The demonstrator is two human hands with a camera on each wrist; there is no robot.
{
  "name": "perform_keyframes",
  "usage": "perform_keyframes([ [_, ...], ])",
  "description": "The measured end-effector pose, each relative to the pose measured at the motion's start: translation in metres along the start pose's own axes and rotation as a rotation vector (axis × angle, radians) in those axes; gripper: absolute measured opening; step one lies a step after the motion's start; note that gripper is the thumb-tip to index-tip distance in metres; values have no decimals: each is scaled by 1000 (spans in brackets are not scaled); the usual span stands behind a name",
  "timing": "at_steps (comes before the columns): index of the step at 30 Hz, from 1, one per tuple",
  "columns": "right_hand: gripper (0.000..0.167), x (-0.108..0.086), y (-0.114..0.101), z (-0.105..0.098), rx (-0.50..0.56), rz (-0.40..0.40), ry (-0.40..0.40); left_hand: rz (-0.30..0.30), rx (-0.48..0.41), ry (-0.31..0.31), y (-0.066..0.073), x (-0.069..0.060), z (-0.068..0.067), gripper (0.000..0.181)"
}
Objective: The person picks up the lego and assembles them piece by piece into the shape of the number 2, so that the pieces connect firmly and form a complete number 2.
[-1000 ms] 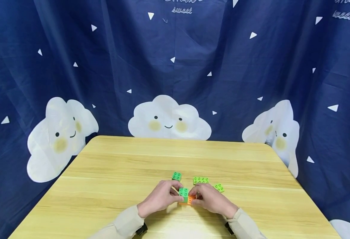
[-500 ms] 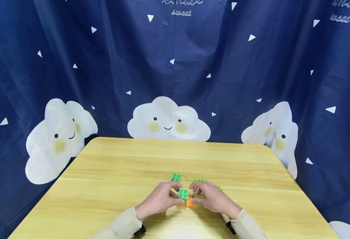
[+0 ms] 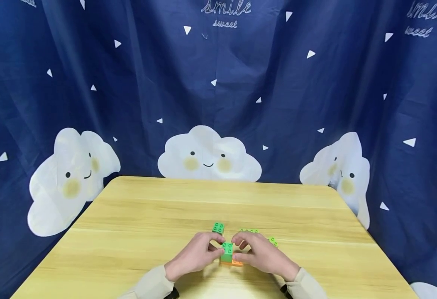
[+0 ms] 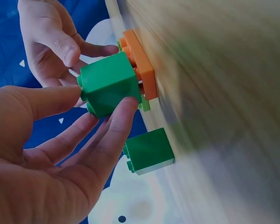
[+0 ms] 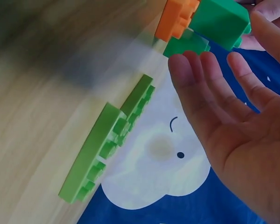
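A green building block (image 3: 227, 253) stands on the left part of an orange building brick (image 3: 237, 263) on the table. My left hand (image 3: 193, 256) pinches the green block between thumb and fingers, as the left wrist view shows from close by. On the other side, my right hand (image 3: 264, 256) hovers with fingers extended and spread from the thumb, holding nothing. Its thumb tip is close to the green block in the head view; whether it touches cannot be told. Part of the orange brick (image 4: 142, 65) shows studs beside the block in the left wrist view.
Behind the left hand sits a second green block (image 3: 218, 227). Two flat lime-green bricks, a longer one (image 3: 249, 230) and a smaller one (image 3: 273, 241), lie beyond the right hand, partly hidden. A dark blue curtain (image 3: 218, 104) hangs behind the wooden table (image 3: 147, 224).
My right hand has let go of the orange brick, its fingers lifting and spreading. The left hand stays at the green block. The head view has tilted upward slightly.
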State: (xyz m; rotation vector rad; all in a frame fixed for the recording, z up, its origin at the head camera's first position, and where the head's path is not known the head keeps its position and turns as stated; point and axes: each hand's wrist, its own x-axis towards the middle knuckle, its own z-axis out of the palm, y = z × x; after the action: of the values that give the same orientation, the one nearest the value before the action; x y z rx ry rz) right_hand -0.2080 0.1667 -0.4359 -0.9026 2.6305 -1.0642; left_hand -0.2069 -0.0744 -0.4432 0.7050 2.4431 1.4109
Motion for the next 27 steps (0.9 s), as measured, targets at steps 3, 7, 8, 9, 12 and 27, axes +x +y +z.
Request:
perform_keyframes([
  [3,27,0,1,2,17,-2,-6,-1,-15,1,0,0,1,31],
  [7,24,1,3,4,45,0,-13,-2,-38,-2,-2,0,2,27],
  [8,23,1,3,5,51,2,-14,-2,-42,-3,-2,0,2,27],
  [9,22,2,3,6,58,3,-15,-4,-46,-4,-2,0,2,27],
  [12,18,2,2,8,64,11,-15,-13,-48,-8,-3,1,3,26],
  [27,11,2,1,8,56,16,-34,-19,-74,-9,0,2,2,24],
])
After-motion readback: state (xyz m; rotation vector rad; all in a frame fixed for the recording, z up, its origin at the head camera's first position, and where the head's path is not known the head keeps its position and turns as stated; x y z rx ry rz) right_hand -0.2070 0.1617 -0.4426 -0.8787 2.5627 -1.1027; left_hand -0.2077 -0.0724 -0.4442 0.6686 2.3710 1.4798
